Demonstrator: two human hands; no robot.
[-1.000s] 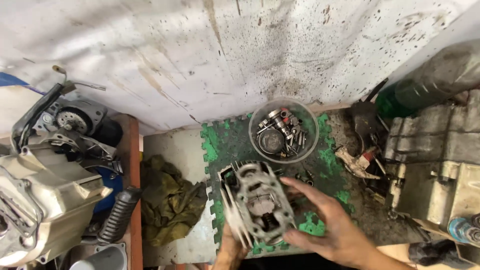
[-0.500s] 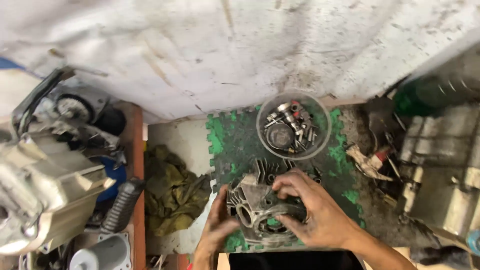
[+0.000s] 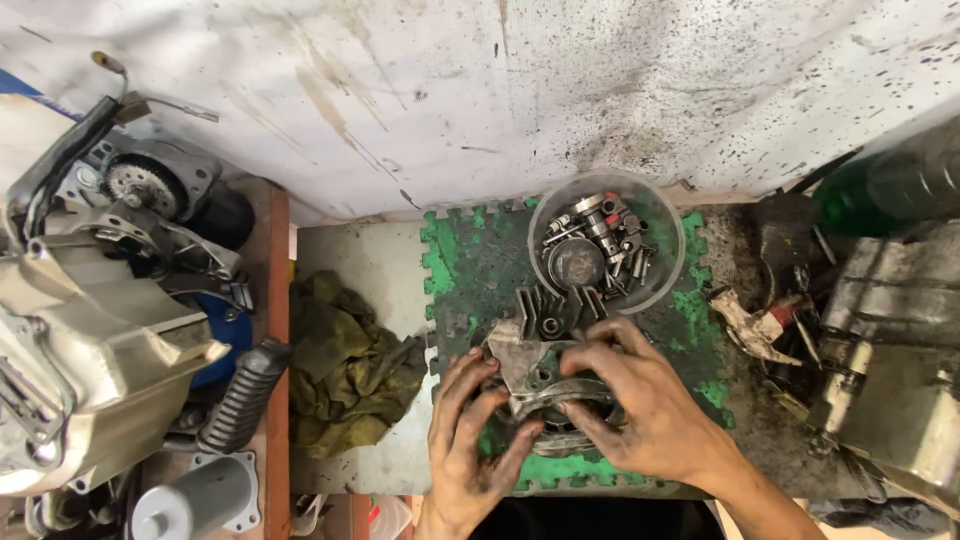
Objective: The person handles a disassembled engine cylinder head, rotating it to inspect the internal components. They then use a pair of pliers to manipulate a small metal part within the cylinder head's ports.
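A finned metal engine part (image 3: 540, 345), grey and greasy, rests on a green foam mat (image 3: 470, 260). My left hand (image 3: 470, 440) grips its near left side with spread fingers. My right hand (image 3: 640, 400) lies over its right side, fingers curled onto the rim. Both hands are black with grease. Just beyond the part stands a clear round tub (image 3: 607, 240) holding several small metal pieces and bolts.
A crumpled olive rag (image 3: 345, 365) lies left of the mat. A large engine casing (image 3: 90, 300) and a black rubber grip (image 3: 240, 395) fill the left side. More engine parts (image 3: 890, 350) and a green bottle (image 3: 900, 185) sit at right. A stained white wall rises behind.
The engine part has gone from tilted up in my hands to lying low on the mat. Both hands have closed over it, the left one coming further into view.
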